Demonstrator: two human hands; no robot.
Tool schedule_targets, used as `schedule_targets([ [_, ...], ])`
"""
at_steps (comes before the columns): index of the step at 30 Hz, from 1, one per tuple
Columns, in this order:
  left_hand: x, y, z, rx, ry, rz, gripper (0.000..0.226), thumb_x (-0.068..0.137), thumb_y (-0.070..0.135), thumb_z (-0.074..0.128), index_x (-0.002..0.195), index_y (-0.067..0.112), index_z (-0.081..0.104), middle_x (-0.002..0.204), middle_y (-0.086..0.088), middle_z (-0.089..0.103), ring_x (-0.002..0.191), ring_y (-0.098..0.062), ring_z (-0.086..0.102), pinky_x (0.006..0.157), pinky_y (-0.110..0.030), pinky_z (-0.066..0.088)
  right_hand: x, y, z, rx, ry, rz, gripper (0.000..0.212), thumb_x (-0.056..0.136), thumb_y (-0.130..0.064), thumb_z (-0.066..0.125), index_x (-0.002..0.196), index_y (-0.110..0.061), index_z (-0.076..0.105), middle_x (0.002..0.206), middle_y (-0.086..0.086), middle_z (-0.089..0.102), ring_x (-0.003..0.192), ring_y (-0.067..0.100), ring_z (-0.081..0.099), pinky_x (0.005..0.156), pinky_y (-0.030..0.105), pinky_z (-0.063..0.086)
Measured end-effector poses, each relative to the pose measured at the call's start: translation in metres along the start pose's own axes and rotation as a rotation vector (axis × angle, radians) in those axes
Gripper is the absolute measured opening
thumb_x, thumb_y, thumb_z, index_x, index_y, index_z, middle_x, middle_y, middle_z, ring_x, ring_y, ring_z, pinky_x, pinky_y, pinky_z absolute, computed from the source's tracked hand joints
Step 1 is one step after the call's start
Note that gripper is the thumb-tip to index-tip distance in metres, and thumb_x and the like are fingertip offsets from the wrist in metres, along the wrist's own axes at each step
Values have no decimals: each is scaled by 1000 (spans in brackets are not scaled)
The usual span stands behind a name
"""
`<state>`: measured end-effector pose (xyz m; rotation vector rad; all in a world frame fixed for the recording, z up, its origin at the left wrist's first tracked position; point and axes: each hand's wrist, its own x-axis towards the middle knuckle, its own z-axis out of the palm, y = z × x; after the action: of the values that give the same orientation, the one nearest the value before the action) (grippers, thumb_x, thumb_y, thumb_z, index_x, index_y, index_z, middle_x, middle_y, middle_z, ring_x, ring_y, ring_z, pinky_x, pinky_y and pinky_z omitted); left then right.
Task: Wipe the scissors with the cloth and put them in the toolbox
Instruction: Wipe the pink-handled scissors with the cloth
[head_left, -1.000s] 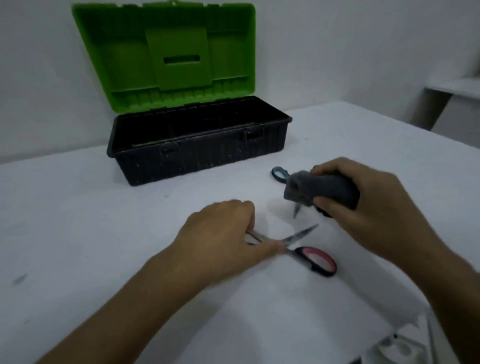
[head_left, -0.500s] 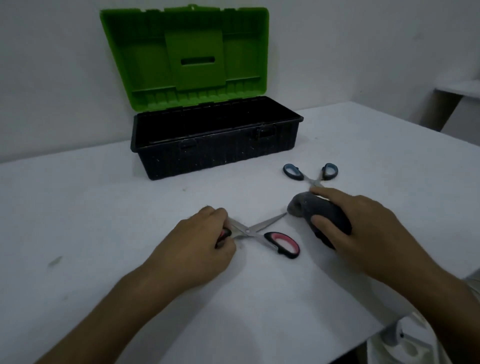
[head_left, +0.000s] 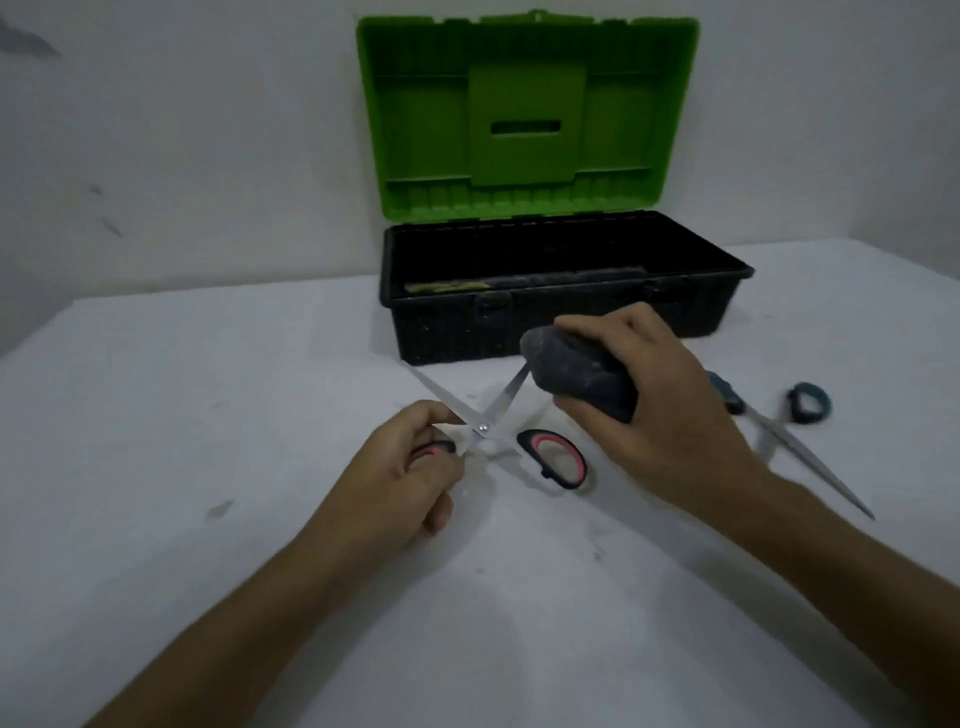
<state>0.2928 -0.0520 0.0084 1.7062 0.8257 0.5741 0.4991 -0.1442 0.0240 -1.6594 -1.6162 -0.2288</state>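
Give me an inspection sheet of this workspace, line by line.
Surface: white table, a few small dark marks.
Job's things: red-handled scissors spread open; grey cloth against one blade; toolbox open at the back, green lid upright.
Clutter: blue-handled scissors lying on the table to the right.
Hands: left hand grips one red handle; right hand holds the bunched cloth.
Cables: nothing seen.
Surroundings: plain white wall behind the table.

Red scissors (head_left: 485, 423) open; grey cloth (head_left: 576, 379) on blade; toolbox (head_left: 561, 317) open.
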Motion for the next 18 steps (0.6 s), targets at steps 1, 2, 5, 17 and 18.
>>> schedule_targets([
  [1,2,0,-1,-53,11,2,21,92,-3,48,101,12,59,70,-13,48,41,-17,38,38,-20,28,4,-1,7,-16,24,-38,54,81,-19,77,131,-16,56,114,-2,45,92,4,49,82,8,39],
  [2,3,0,-2,-99,17,6,21,91,-5,48,102,11,58,72,-13,48,42,-15,36,38,-20,28,6,-2,14,-28,43,-70,54,80,-16,76,130,-15,56,116,0,42,94,7,48,82,11,42],
  [5,2,-1,-3,-132,19,50,22,90,-5,51,100,12,60,68,-5,56,41,-7,39,41,-14,32,7,1,28,-79,-15,-113,57,76,-16,75,129,-18,56,133,5,38,107,17,48,89,22,47],
  [17,-5,-8,0,260,204,143,23,76,47,73,71,24,69,55,6,54,48,-8,45,50,-19,37,-2,1,17,-46,41,58,53,90,-44,59,135,-25,39,120,2,50,94,9,50,74,28,50],
  [18,-7,-8,0,268,211,147,24,76,46,73,70,23,69,53,10,51,46,-5,43,48,-15,34,-3,-1,17,-26,16,65,55,89,-49,56,135,-27,37,122,0,48,92,6,49,73,23,49],
])
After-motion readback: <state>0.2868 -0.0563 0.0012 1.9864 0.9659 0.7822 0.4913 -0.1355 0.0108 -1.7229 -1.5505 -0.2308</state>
